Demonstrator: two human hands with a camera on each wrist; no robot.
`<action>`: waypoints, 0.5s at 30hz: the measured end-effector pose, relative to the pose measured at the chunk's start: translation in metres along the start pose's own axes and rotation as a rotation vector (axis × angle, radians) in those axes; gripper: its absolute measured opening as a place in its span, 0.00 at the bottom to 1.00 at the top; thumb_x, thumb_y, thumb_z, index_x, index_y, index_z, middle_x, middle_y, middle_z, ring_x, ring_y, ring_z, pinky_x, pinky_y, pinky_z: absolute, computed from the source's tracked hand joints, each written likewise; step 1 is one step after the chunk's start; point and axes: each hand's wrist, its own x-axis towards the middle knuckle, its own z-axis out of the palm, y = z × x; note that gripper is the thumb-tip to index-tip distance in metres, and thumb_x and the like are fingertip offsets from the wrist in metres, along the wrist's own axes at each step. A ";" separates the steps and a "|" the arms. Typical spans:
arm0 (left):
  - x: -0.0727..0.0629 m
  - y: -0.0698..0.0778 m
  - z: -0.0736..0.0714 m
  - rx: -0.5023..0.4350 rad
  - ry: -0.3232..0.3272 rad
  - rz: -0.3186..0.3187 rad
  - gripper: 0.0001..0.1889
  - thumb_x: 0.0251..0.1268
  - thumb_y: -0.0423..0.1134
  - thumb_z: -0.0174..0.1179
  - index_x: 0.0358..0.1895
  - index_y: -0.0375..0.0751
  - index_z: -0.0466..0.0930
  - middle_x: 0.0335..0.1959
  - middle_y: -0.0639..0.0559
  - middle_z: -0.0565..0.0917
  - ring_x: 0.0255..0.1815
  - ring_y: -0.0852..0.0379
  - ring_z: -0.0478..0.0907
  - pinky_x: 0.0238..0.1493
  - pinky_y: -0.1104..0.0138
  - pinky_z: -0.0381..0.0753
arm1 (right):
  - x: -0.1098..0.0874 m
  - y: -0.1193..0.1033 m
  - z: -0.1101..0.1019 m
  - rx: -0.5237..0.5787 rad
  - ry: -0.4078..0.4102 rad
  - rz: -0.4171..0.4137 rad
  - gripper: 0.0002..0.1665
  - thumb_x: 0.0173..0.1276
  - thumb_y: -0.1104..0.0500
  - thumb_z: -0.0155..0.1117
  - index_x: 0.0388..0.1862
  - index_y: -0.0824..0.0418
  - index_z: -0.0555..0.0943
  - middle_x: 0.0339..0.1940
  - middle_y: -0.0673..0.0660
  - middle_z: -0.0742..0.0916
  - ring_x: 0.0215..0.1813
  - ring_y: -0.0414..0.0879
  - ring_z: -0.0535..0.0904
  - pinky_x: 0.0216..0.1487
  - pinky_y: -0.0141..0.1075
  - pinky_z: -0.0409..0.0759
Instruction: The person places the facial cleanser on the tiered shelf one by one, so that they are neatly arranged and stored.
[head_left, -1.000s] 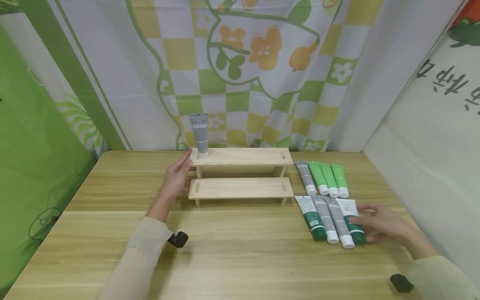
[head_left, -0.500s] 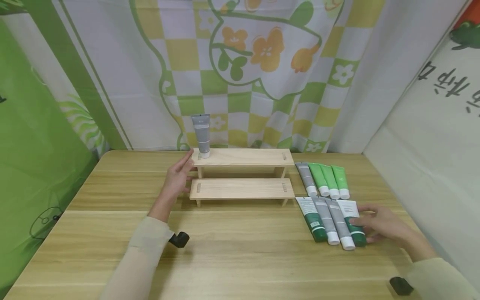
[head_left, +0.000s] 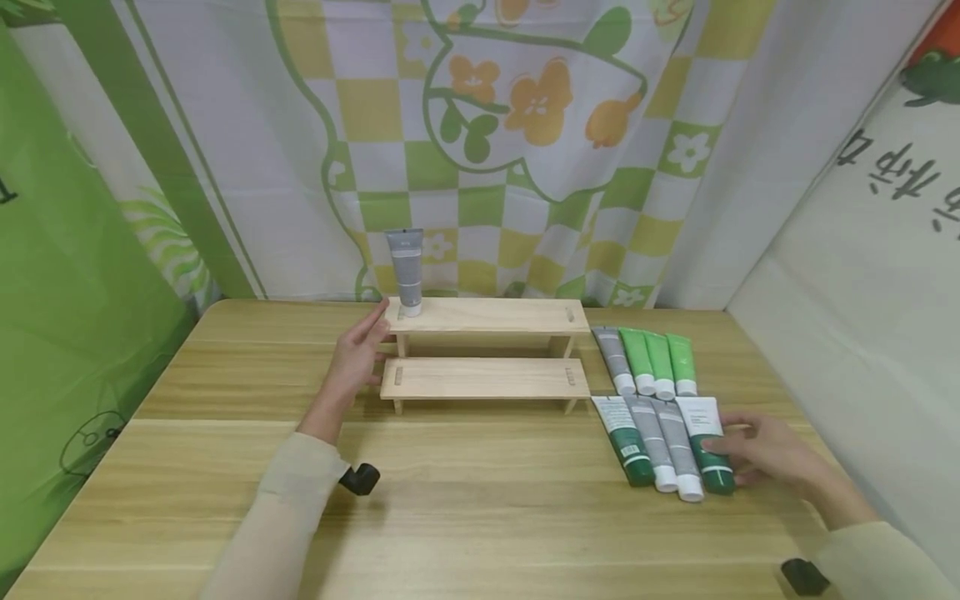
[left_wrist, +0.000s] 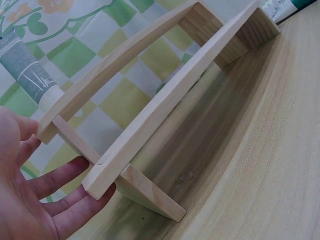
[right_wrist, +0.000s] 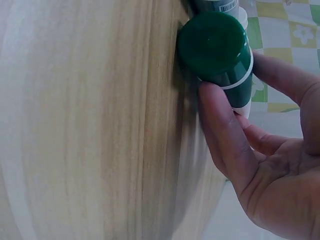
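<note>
- Green, yellow and white checked fabric (head_left: pixel 480 208) with orange flowers hung behind the pale wood-grain table (head_left: pixel 480 508) we looked down upon.
- On it we saw a stepped rack of light bare wood (head_left: pixel 487 377), one shelf higher and further back than the other.
- At the left end of the upper shelf we found a slim grey plastic tube (head_left: pixel 407 268) standing upright on its white cap.
- We saw the left hand (head_left: pixel 352 362) at the rack's left end, fingers spread and fairly straight, touching the ends of both shelves.
- We saw the right hand (head_left: pixel 772 450) pinching a white-and-dark-green plastic tube (head_left: pixel 699 427) between thumb and fingers, at the right end of the front row; we could not tell whether its underside met the table.
- Beside it, to its left, we counted two grey white-capped tubes (head_left: pixel 678 446) and another white-and-green tube with a barcode (head_left: pixel 624 440).
- Behind these, to the right of the rack, we noted one grey tube lying flat (head_left: pixel 612 358) and three bright green white-capped tubes (head_left: pixel 660 365).
</note>
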 end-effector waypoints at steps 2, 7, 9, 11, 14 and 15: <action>0.000 0.000 0.001 0.003 0.002 0.000 0.26 0.80 0.59 0.44 0.78 0.74 0.56 0.71 0.40 0.69 0.58 0.35 0.74 0.41 0.54 0.86 | -0.001 0.000 0.000 0.006 0.003 -0.003 0.46 0.69 0.54 0.70 0.70 0.80 0.59 0.41 0.61 0.87 0.37 0.50 0.84 0.34 0.45 0.88; 0.000 0.001 0.001 -0.004 0.002 -0.005 0.25 0.79 0.60 0.44 0.76 0.78 0.57 0.70 0.40 0.70 0.58 0.36 0.73 0.42 0.53 0.86 | -0.003 -0.009 0.000 0.009 -0.006 -0.020 0.48 0.69 0.54 0.70 0.72 0.79 0.56 0.47 0.67 0.84 0.40 0.52 0.84 0.38 0.46 0.88; 0.000 0.000 0.000 -0.009 0.002 -0.009 0.25 0.79 0.60 0.44 0.76 0.79 0.57 0.70 0.40 0.69 0.59 0.36 0.73 0.43 0.52 0.86 | -0.004 -0.016 -0.001 0.001 -0.015 -0.035 0.49 0.69 0.53 0.70 0.72 0.79 0.55 0.51 0.70 0.82 0.42 0.52 0.84 0.40 0.47 0.88; 0.000 0.000 0.000 -0.008 0.003 -0.009 0.25 0.79 0.61 0.44 0.76 0.79 0.57 0.71 0.40 0.69 0.59 0.36 0.72 0.44 0.52 0.85 | -0.004 -0.024 -0.001 0.004 -0.017 -0.052 0.49 0.69 0.53 0.70 0.73 0.78 0.55 0.52 0.72 0.81 0.43 0.53 0.84 0.40 0.47 0.88; 0.000 0.000 -0.001 0.000 0.004 -0.008 0.25 0.79 0.61 0.44 0.76 0.78 0.57 0.72 0.41 0.69 0.59 0.36 0.72 0.45 0.51 0.85 | -0.004 -0.036 0.003 0.009 -0.019 -0.082 0.48 0.69 0.53 0.70 0.73 0.78 0.56 0.53 0.72 0.81 0.42 0.53 0.84 0.40 0.47 0.88; 0.000 0.000 -0.001 0.001 0.004 -0.010 0.25 0.79 0.61 0.44 0.76 0.78 0.57 0.72 0.41 0.69 0.59 0.36 0.72 0.45 0.50 0.85 | -0.004 -0.041 0.005 0.013 -0.017 -0.092 0.48 0.69 0.53 0.71 0.72 0.78 0.56 0.53 0.72 0.81 0.42 0.53 0.84 0.40 0.47 0.88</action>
